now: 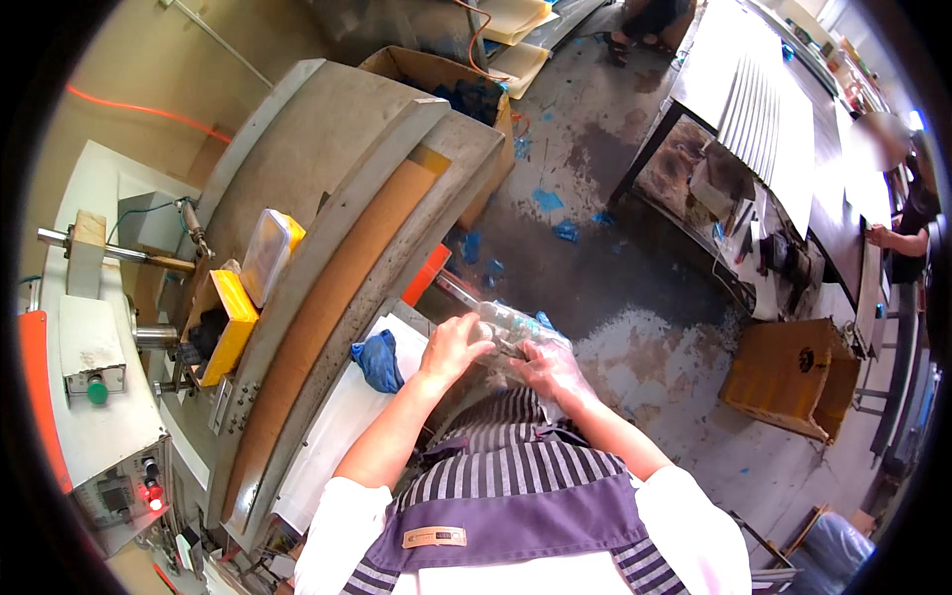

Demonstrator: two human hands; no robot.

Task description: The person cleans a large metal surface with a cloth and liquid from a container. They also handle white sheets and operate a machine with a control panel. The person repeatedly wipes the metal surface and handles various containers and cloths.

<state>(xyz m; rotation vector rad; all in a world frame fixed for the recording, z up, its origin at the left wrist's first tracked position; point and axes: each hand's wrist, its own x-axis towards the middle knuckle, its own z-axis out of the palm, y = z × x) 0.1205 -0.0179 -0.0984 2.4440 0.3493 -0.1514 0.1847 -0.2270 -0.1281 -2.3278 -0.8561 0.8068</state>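
Note:
In front of my waist, both hands are on a clear, shiny plastic piece (pixel 516 319), perhaps a bag or moulded sheet; its exact kind I cannot make out. My left hand (pixel 452 347) pinches its near left side, with the thumb pointing right. My right hand (pixel 551 371) grips the right end, its fingers partly hidden by the glossy plastic. A bit of blue film shows behind the right hand. To the left of my left wrist, a crumpled blue film (pixel 378 361) lies on a white ledge (pixel 322 436).
A large metal machine (pixel 347 149) with a curved-looking edge fills the left, bearing a yellow box (pixel 231 322) and a control box with a green button (pixel 96 391). Blue scraps (pixel 547 200) litter the floor. A cardboard box (pixel 778 377) and a worktable stand right; another person (pixel 907 218) is beyond.

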